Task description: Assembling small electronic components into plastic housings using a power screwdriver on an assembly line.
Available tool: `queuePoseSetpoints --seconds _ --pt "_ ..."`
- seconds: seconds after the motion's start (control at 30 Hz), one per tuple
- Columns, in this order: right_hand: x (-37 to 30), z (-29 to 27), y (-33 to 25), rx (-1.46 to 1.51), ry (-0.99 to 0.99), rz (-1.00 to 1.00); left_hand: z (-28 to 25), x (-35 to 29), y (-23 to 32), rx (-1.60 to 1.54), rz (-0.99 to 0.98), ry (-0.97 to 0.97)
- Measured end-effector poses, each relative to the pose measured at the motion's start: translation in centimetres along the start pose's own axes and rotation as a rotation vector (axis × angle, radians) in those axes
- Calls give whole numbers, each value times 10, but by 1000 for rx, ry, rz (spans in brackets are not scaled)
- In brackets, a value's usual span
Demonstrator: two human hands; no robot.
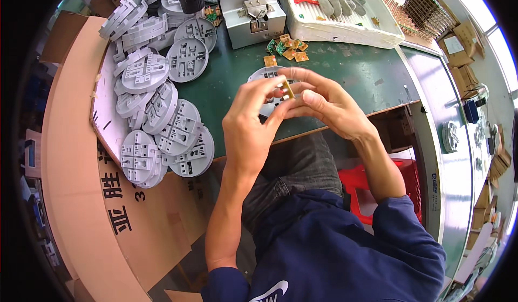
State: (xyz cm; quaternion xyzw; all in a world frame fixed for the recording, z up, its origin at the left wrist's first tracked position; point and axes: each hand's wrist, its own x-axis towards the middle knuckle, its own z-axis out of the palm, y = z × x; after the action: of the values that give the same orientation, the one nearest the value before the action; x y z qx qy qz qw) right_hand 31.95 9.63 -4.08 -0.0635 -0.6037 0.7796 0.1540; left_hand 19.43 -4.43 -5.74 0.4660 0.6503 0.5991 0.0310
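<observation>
At frame centre the left hand (249,119) grasps a small yellow board (287,89), long axis slanting down rightward; the right hand (337,108) adjoins, its grip unclear. A grey disc (259,75) lies behind, on the bench (353,70).

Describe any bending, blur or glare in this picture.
Head view: the carton looks bowed at left; head view: the right hand is partly blurred around the fingers; head view: the windows at upper right glare white.
</observation>
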Motion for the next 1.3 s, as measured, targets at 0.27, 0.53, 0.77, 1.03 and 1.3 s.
queuePoseSetpoints --seconds 0.27,0.53,0.77,1.03,1.3 --pt "1 -12 18 143 6 5 0 -8 3 -203 -48 39" --pt "-1 -9 19 141 49 48 -3 -9 2 -168 -59 -1" --pt "0 -14 29 94 4 18 -2 -13 0 -46 11 5" --pt "0 -14 31 19 1 -45 1 -16 1 -159 -28 78" --pt "-2 -6 26 11 53 -24 -7 -16 -4 -89 20 22"
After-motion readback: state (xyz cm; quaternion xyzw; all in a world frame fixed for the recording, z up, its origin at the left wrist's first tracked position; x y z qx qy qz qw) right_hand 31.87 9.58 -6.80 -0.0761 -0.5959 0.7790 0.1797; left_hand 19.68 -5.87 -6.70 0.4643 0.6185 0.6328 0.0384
